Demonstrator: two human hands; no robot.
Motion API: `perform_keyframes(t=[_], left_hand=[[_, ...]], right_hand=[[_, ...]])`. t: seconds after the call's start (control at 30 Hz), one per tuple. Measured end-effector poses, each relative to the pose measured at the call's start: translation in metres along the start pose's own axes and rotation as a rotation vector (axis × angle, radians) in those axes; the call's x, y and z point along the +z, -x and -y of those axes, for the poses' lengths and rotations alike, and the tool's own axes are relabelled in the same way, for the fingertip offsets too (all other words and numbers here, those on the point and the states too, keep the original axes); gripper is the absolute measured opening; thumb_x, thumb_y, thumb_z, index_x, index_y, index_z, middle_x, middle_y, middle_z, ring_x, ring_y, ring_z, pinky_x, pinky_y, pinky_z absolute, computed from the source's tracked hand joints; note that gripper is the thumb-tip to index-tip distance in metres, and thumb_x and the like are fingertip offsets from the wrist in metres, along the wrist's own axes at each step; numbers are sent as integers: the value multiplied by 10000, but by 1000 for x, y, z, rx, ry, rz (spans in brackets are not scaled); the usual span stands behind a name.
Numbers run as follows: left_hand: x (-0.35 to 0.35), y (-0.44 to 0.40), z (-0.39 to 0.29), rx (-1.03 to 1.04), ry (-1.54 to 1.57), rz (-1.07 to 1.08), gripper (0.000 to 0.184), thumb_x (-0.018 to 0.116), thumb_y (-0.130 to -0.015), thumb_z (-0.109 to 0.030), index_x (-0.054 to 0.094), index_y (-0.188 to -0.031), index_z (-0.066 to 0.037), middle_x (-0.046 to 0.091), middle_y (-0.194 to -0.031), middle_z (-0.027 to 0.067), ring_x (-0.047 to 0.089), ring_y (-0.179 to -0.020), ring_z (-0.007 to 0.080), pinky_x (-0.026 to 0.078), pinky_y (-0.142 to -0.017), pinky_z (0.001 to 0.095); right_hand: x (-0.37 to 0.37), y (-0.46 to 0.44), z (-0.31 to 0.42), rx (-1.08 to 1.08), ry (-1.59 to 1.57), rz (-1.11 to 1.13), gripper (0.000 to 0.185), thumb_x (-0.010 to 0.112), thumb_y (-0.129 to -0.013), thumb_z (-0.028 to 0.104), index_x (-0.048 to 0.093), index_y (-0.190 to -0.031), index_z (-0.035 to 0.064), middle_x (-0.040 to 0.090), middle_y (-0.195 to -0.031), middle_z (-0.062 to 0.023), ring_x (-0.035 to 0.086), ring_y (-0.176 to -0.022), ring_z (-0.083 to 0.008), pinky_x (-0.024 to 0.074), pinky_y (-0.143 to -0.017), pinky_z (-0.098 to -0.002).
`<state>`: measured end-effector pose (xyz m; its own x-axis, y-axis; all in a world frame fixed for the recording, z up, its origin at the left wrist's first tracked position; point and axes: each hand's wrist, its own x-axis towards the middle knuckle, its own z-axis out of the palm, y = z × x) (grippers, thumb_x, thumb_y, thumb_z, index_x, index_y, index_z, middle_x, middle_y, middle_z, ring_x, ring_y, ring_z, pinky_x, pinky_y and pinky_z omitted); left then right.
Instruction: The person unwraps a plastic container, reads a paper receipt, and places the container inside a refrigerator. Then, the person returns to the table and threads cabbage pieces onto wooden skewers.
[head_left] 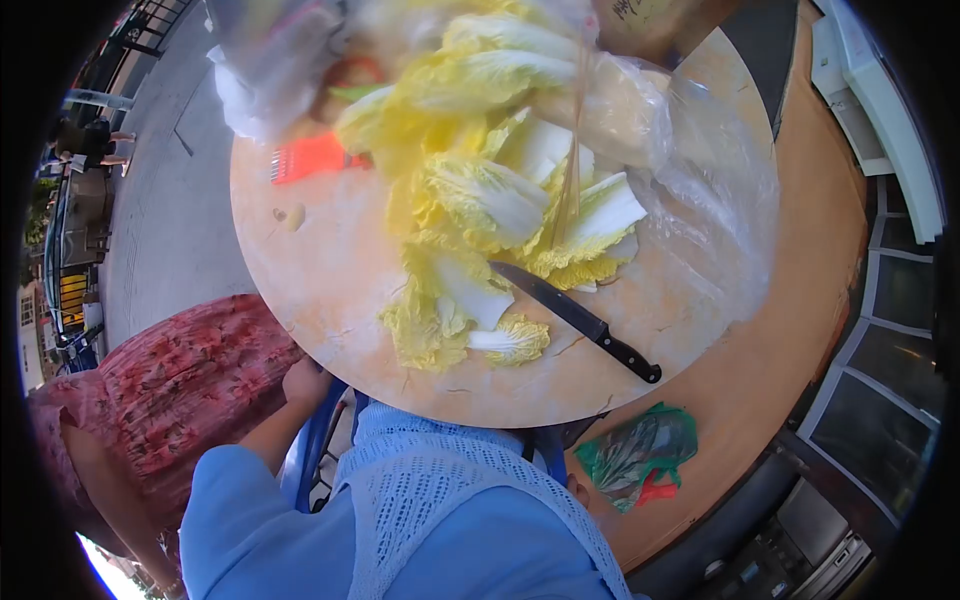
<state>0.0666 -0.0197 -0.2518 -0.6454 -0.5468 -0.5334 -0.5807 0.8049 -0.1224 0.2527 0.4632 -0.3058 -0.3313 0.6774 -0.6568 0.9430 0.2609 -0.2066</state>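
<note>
My left hand (306, 381) is low beside the near left edge of the round table (330, 270); its fingers are hidden. Only a small patch of skin, apparently my right hand (577, 491), shows beside my blue top, below the table edge, and its fingers cannot be made out. Neither hand touches the things on the tabletop. A heap of napa cabbage leaves (490, 200) covers the middle of the table. A kitchen knife (580, 318) with a black handle lies at the near right, its tip against the leaves.
A clear plastic bag (715, 200) spreads over the table's right side. White bags (262, 90) and a red slotted plastic item (305, 158) lie at the far left. A green bag (640, 455) is below the table. A person in a floral garment (190, 400) is close on my left.
</note>
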Motion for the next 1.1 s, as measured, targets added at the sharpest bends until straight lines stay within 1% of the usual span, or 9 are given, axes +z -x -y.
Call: perform_keyframes(t=[0.2, 0.27, 0.4, 0.53, 0.63, 0.8, 0.87, 0.93, 1.1], left_hand=[[6, 1, 9, 45, 7, -65, 478, 524, -806, -444, 636, -904, 10, 641, -887, 232, 635, -825, 362, 499, -747, 445], [-4, 2, 2, 76, 49, -59, 488, 521, -806, -437, 632, -896, 30, 636, -881, 248, 635, -831, 362, 499, -754, 444], [7, -1, 19, 131, 43, -32, 508, 527, -792, -446, 629, -902, 39, 636, -875, 253, 635, -841, 366, 496, -767, 441], [2, 7, 18, 157, 66, -46, 492, 521, -802, -444, 624, -945, 16, 638, -885, 242, 635, -840, 360, 493, -759, 439], [-7, 18, 15, 170, 149, -85, 447, 517, -812, -429, 631, -948, -19, 646, -889, 209, 632, -840, 357, 491, -749, 442], [-18, 47, 17, 201, 365, -375, 286, 550, -839, -304, 638, -924, -46, 652, -857, 156, 640, -793, 316, 502, -696, 397], [-46, 72, 7, 372, 827, -607, 188, 573, -855, -184, 623, -940, -24, 648, -824, 143, 642, -733, 233, 501, -648, 320], [-77, 84, -15, 472, 1230, -509, 159, 528, -899, -106, 603, -924, 31, 642, -820, 78, 608, -731, 127, 484, -634, 256], [-141, 77, -97, 951, 1070, -560, 91, 550, -855, -40, 603, -898, 20, 631, -806, 108, 616, -756, 182, 475, -665, 278]], right_hand=[[-41, 26, 72, -407, 454, 39, 382, 537, -848, 322, 596, -718, -33, 602, -719, -227, 604, -678, -363, 464, -632, -416], [-45, 18, 89, -795, 158, -203, 244, 569, -848, 224, 617, -828, -14, 624, -780, -183, 614, -651, -293, 478, -614, -356], [-102, 76, 199, -896, -575, 18, 150, 517, -905, 116, 606, -916, -3, 622, -776, -65, 589, -669, -111, 467, -589, -238], [-127, 103, 300, -1279, -686, 86, 187, 502, -923, 137, 587, -978, -19, 631, -847, -65, 596, -740, -98, 465, -640, -220], [-112, 90, 396, -1300, -721, 233, 248, 464, -941, 191, 590, -995, -16, 642, -885, -76, 617, -773, -134, 471, -647, -232], [-67, 6, 518, -1318, -538, -4, 255, 521, -897, 233, 632, -901, 3, 655, -780, -60, 646, -720, -133, 482, -585, -240], [-61, 3, 534, -996, -534, 256, 250, 555, -876, 259, 642, -867, 25, 649, -733, -31, 640, -676, -111, 471, -515, -241], [-61, -6, 544, -1006, -460, 315, 245, 578, -861, 279, 640, -843, 42, 645, -730, -19, 628, -647, -94, 446, -465, -233], [-70, 8, 540, -1006, -391, 459, 233, 577, -860, 283, 625, -838, 56, 629, -721, -10, 581, -564, -92, 412, -444, -224]])
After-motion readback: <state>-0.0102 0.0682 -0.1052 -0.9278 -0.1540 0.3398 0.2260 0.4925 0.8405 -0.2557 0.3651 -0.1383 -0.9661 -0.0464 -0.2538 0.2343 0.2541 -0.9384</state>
